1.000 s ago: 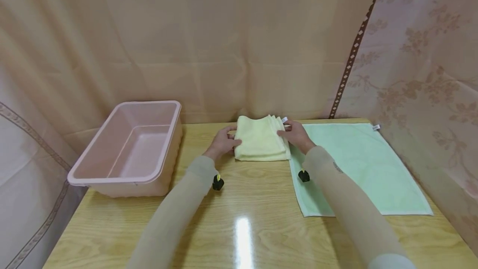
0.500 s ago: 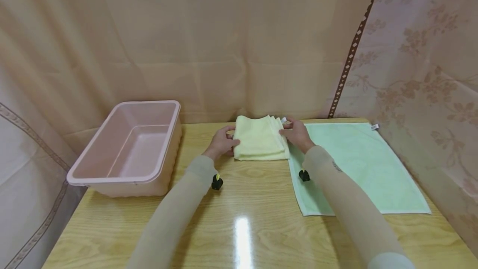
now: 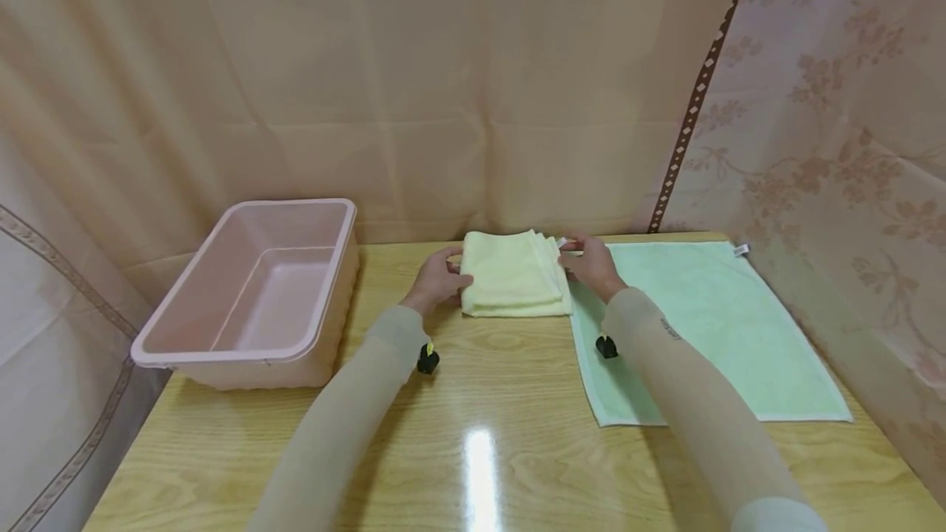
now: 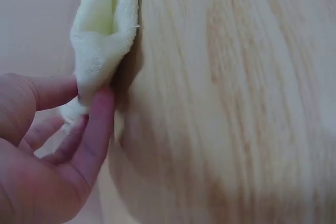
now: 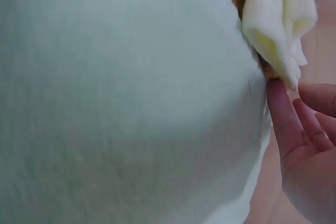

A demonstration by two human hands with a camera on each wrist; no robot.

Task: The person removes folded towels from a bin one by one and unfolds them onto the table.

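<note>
A folded pale yellow towel [image 3: 512, 273] lies on the table in the head view, its stacked layers showing along the right side. My left hand [image 3: 438, 279] pinches its left edge, the thumb on top. In the left wrist view the fingers [image 4: 97, 129] reach under the fold of the cloth. At the far right corner, by a small white tag [image 3: 562, 243], my right hand [image 3: 594, 267] pinches the towel between thumb and fingers. The right wrist view shows these fingertips [image 5: 278, 95] at the cloth's lower tip. Under my right forearm a light green towel [image 3: 709, 327] is spread flat.
A pink plastic basin [image 3: 336, 286] stands at the left of the wooden table [image 3: 414, 450]. Beige curtain [image 3: 414, 89] hangs behind the table, and a patterned curtain [image 3: 850, 146] borders the right side. The green towel's left edge meets the yellow towel.
My right hand has shifted slightly to the right along the yellow towel's edge, and the upper layers' right side looks a little spread. The left hand has barely moved.
</note>
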